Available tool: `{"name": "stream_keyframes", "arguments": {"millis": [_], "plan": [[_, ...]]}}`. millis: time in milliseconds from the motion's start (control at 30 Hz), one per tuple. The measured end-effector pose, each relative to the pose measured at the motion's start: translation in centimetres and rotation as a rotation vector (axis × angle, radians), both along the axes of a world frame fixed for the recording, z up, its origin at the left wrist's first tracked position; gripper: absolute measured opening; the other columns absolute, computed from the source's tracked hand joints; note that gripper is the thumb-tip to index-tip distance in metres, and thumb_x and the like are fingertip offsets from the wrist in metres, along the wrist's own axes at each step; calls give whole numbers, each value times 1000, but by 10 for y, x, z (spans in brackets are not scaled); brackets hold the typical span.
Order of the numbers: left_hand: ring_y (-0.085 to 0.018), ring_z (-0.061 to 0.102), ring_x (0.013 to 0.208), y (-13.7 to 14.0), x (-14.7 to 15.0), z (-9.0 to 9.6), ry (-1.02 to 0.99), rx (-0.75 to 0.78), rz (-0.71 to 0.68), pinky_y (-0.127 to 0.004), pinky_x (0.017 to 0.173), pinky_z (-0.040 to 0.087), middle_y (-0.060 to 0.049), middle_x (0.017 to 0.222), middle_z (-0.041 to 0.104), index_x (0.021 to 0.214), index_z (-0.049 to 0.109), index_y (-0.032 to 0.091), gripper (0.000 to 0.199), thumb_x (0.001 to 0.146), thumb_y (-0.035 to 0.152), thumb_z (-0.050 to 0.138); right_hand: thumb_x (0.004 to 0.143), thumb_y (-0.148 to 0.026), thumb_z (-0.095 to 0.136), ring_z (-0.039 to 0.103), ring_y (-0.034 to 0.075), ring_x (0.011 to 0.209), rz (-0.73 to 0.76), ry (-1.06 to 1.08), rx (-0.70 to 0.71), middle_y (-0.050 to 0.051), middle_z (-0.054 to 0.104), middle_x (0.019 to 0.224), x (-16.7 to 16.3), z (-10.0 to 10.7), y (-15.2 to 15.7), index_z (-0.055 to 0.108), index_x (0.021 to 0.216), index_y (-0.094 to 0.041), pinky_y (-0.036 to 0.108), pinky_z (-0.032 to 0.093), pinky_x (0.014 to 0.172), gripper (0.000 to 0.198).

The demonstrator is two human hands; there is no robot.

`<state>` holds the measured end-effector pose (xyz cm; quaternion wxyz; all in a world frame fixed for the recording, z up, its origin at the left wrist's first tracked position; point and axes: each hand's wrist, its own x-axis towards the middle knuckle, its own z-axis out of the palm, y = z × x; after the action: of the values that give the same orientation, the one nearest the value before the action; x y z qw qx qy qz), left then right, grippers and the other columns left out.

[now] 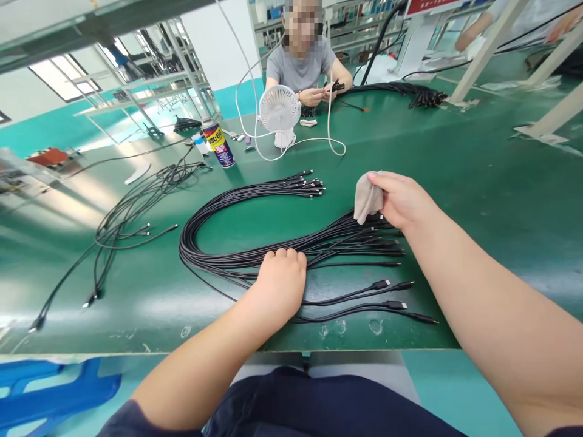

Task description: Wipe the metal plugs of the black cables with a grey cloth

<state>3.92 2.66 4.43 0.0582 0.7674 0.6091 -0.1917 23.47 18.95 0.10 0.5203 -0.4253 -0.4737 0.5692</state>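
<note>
A bundle of black cables [214, 203] lies in a U-shape on the green table [492, 200], both ends pointing right. My left hand [283, 280] is closed over the near run of the bundle, knuckles up, its fingertips hidden. Several cable ends with connectors fan out to the right of it. My right hand [401, 197] pinches a pale grey cloth [368, 199] between thumb and fingers. The cloth hangs just above the near cable ends and covers some of them; whether it touches them I cannot tell.
Loose cables [122, 224] lie tangled at the left. Behind the bundle stand a spray can [219, 145] and a small white fan [279, 112] with its white cord. Across the table a person [300, 67] handles black cables. A blue stool [68, 388] is below the front edge.
</note>
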Motion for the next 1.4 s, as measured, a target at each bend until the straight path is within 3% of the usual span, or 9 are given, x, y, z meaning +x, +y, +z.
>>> {"name": "stream_keyframes", "arguments": {"millis": [200, 367, 500, 567, 700, 933, 1133, 1333, 1400], "plan": [[-31, 64, 100, 0, 6, -7, -51, -8, -8, -43, 85, 48, -20, 105, 66, 117, 56, 7, 32, 87, 9, 45, 68, -48, 76, 55, 17, 43, 89, -53, 0, 4, 61, 50, 0, 1, -2, 62, 59, -21, 29, 32, 37, 31], [-31, 63, 100, -2, 2, -12, -85, 4, 4, -42, 83, 48, -17, 103, 66, 113, 57, 10, 28, 86, 11, 48, 69, -49, 77, 55, 17, 44, 59, -49, 19, 3, 62, 50, 2, -2, 0, 62, 60, -22, 29, 32, 37, 31], [-31, 59, 102, -14, -10, -27, -98, 124, 49, -43, 82, 47, -16, 107, 62, 111, 57, 14, 26, 88, 12, 45, 70, -45, 77, 55, 16, 44, 32, -31, 16, 3, 62, 52, 6, -8, 4, 65, 65, -22, 27, 33, 36, 26], [-32, 58, 100, -20, -19, -35, -79, 243, 122, -44, 82, 47, -16, 104, 62, 104, 59, 15, 21, 95, 27, 44, 70, -42, 77, 56, 15, 45, 20, -1, 11, 2, 63, 54, 7, -10, 6, 66, 66, -20, 26, 34, 37, 25], [-34, 57, 99, -29, -39, -36, 19, 341, 204, -45, 81, 46, -16, 100, 62, 99, 61, 13, 42, 96, 51, 43, 68, -40, 79, 58, 14, 49, -3, 31, 5, 2, 62, 57, 6, -9, 7, 64, 65, -18, 25, 37, 39, 27], [-30, 61, 98, -33, -44, -15, 15, 220, 167, -41, 83, 49, -13, 99, 66, 98, 64, 16, 25, 98, 32, 46, 69, -37, 78, 57, 15, 49, -18, 33, -25, 2, 63, 57, 4, -6, 5, 63, 66, -18, 25, 36, 39, 24], [-26, 65, 98, -30, -23, -23, -19, 176, 85, -37, 87, 52, -14, 104, 68, 100, 68, 13, 29, 94, 10, 39, 73, -39, 77, 57, 14, 51, -80, 22, 9, 0, 60, 59, 5, -10, 7, 61, 67, -19, 25, 38, 41, 25], [-29, 61, 117, -27, -17, -31, -2, 139, 40, -37, 97, 49, -20, 121, 65, 111, 66, 5, 32, 92, 6, 41, 73, -35, 75, 60, 14, 59, -161, 57, 20, -1, 62, 67, 7, -10, 12, 62, 70, -19, 26, 46, 51, 21], [-30, 61, 114, -25, -20, -32, -23, 182, -5, -39, 96, 50, -20, 120, 64, 110, 66, 7, 30, 93, 11, 42, 73, -35, 75, 60, 14, 61, -152, 72, 29, -1, 63, 67, 9, -12, 14, 63, 71, -18, 25, 46, 53, 21]]}}
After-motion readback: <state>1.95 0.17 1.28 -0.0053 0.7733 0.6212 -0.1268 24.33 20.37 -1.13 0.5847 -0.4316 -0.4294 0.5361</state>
